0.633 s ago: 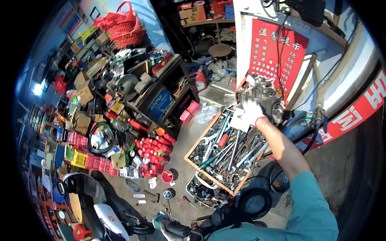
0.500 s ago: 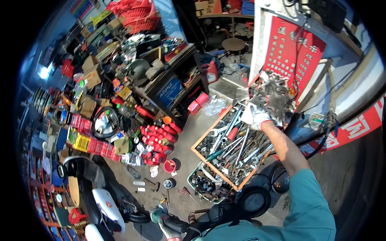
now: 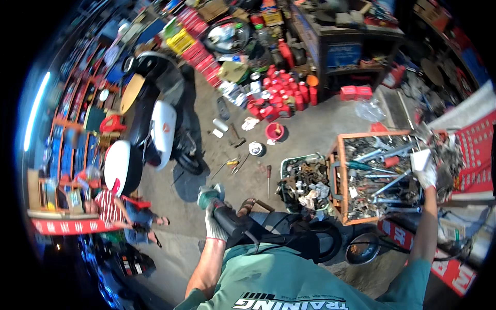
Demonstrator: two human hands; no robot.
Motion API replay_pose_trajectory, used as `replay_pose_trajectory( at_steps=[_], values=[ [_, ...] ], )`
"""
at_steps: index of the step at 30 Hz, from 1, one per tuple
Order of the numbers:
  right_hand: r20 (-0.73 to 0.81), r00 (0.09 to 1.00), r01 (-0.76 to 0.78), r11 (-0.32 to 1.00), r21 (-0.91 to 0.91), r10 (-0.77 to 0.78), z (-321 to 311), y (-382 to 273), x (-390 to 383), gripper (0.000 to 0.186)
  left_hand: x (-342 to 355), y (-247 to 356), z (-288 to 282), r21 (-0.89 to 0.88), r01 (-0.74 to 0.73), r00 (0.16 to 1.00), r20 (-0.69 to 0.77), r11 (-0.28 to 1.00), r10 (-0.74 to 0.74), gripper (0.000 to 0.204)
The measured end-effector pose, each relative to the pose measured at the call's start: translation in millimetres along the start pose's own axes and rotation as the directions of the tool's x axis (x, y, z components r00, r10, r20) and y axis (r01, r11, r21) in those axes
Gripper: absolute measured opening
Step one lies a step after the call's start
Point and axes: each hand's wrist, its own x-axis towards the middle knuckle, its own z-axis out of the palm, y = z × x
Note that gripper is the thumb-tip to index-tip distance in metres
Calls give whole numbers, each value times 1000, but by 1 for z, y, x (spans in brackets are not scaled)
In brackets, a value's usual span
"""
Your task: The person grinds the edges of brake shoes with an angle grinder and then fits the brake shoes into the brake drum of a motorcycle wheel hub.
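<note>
Harsh daylight, fisheye-warped, blurred rim

2 gloved hands (image 3: 216,223) (image 3: 427,177), 1 angle grinder (image 3: 227,214), 1 wooden tool crate (image 3: 338,178), 1 scooter (image 3: 150,119)

Cloth gloves, matt plastic, bare metal and rough wood

Gripping a matt black plastic-bodied angle grinder (image 3: 227,214) with dull grey metal head in the white knitted cloth-gloved left hand (image 3: 214,225); holding a smooth white sheet of paper or card (image 3: 419,159) in the white cloth-gloved right hand (image 3: 427,178), over a rough orange-brown wooden crate (image 3: 337,178) of shiny, greasy metal spanners (image 3: 382,178); standing on dusty, matt grey concrete floor (image 3: 310,129).
</note>
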Motion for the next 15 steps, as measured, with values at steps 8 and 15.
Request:
replay_pose_trajectory(
  at_steps=[8,15],
  values=[
    [-340,932,257,887,383,-124,-48,3,-1,100,5,46,-40,-177,-84,986,-157,981,56,52],
    [-312,913,380,828,412,-264,-63,-224,-98,94,50,116,-90,-284,-71,984,-176,956,20,41]
  ],
)
